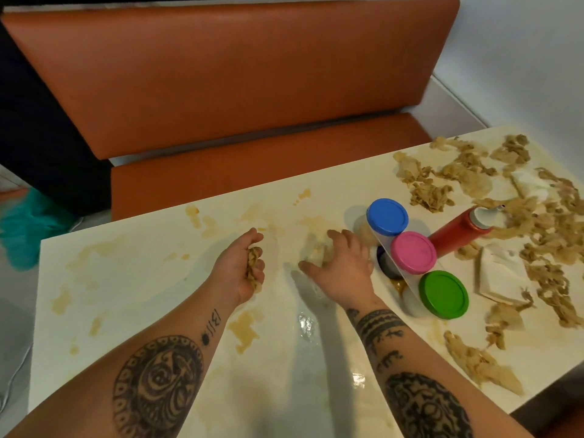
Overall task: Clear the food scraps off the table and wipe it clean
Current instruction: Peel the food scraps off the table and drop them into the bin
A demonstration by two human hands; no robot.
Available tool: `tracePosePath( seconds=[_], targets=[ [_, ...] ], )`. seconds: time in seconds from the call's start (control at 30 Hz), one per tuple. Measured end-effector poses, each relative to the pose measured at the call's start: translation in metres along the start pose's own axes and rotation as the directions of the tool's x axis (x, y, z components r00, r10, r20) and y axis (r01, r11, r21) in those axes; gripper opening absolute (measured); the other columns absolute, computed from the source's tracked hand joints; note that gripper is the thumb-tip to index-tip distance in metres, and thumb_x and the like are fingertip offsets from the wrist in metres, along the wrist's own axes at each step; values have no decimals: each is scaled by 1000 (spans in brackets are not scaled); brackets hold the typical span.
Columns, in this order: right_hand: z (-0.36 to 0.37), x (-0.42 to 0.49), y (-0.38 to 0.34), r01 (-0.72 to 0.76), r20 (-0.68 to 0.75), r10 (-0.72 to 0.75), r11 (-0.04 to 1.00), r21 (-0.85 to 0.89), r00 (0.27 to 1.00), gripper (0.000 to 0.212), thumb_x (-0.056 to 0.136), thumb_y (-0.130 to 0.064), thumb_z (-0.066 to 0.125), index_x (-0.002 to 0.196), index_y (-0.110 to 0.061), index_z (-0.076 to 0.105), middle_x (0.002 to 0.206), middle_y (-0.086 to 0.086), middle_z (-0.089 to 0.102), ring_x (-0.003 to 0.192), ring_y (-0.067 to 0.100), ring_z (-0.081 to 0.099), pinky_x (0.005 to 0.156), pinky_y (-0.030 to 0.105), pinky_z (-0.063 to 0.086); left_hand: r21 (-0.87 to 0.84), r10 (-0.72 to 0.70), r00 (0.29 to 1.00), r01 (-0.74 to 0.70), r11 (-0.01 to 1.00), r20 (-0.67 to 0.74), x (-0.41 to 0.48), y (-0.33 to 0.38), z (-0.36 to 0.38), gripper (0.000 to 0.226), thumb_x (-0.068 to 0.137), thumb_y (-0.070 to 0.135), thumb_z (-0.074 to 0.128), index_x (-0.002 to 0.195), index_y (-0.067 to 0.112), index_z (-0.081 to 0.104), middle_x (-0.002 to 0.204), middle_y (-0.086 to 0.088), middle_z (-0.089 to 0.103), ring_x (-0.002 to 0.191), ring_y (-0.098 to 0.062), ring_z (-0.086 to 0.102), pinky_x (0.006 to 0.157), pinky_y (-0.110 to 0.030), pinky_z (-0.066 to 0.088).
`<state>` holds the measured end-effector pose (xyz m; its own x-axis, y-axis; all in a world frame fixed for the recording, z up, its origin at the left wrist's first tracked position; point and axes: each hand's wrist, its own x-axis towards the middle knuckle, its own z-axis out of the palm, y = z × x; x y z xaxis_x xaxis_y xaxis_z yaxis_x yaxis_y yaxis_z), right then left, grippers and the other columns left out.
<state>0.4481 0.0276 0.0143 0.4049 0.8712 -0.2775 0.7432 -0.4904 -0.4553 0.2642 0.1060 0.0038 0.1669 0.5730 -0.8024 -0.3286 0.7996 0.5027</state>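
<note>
1. Left hand [245, 267] is cupped palm-up, fingers curled around a small clump of scraps [254, 268], so it's basically the collecting bowl right now.
2. Right hand [339, 267] is spread open, palm down, fingers resting on a pale smear of mush on the tabletop [132, 289]. It isn't gripping anything that I can see.
3. The big mess is way over on the right: a heap of stringy scraps [467, 175] around the red sauce bottle [458, 232] and crumpled napkins [499, 273], past the three tubs with the blue lid [387, 216], pink lid [412, 251] and green lid [442, 294].
4. Doing this bit well, imo: rake with the flat fingers toward the cupped hand, keep the cup low and just beside the pile so nothing drops, and don't overfill it before dumping.
5. Wiping looks far off, with brown stains everywhere near the left side too.
6. Hard to tell: what exactly is under the right palm, what's inside the tubs, and where the scraps go. There's no bin or cloth in view. The far right of the tabletop is cut off.
</note>
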Motion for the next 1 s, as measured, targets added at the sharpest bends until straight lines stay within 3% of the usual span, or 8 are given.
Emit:
tracePosePath(
  seconds=[0.07,0.13,0.2,0.27,0.43,0.73,0.87,1.0],
  targets=[
    [-2,-1,6,-28,136,37,997,-68,990,110,70,-69,75,156,-27,21,162,1,18,149,31,16,117,57,26,22,13,1000,-13,1000,2,-3,-1,3,20,95,38,67,103,20,67,67,4,51,49,-10,39,36,-19,30],
    [2,-5,12,21,191,4,991,-129,982,109,68,-60,78,154,-27,20,153,5,28,141,34,28,109,54,36,54,32,999,-31,998,-17,-6,-1,2,17,94,36,68,102,20,68,67,4,52,49,-10,40,37,-19,29],
    [3,-9,17,35,148,-25,997,-69,989,98,71,-45,75,152,-25,24,144,6,37,134,34,36,104,48,41,86,47,998,-44,995,-30,-8,-1,-2,16,92,34,70,101,20,69,68,4,53,50,-10,40,37,-20,30],
    [-5,-12,22,-26,51,20,992,127,999,97,74,-40,77,154,-21,28,146,8,39,136,31,37,108,44,41,105,58,998,-54,993,-32,-10,2,-7,15,91,32,71,101,21,69,69,4,52,50,-11,40,38,-20,29],
    [-34,-35,33,-38,-158,106,922,386,982,94,65,-56,79,145,-25,40,134,-2,54,122,22,54,103,50,49,122,90,996,-86,989,-29,-19,8,-17,10,91,28,69,97,21,66,70,3,48,52,-12,37,37,-19,29],
    [-34,-120,18,-11,-238,165,842,540,957,72,79,-42,81,139,-28,46,127,-9,58,112,15,59,96,43,52,224,82,995,-93,970,57,-67,9,-47,13,90,24,72,98,17,65,67,2,50,51,-12,41,38,-21,30],
    [-24,-161,7,-97,-188,260,791,604,947,85,72,-61,75,144,-30,42,131,-4,60,109,18,64,94,49,57,306,72,994,-95,947,84,-94,2,-59,11,92,23,70,98,15,65,66,2,53,50,-13,41,37,-20,29],
    [-22,-210,-1,-108,-184,338,687,719,923,81,82,-54,74,150,-28,39,132,1,60,82,3,72,91,43,59,357,27,988,-80,931,151,-123,-18,-61,9,93,23,68,97,16,64,64,2,51,50,-12,39,36,-18,27]
  ],
)
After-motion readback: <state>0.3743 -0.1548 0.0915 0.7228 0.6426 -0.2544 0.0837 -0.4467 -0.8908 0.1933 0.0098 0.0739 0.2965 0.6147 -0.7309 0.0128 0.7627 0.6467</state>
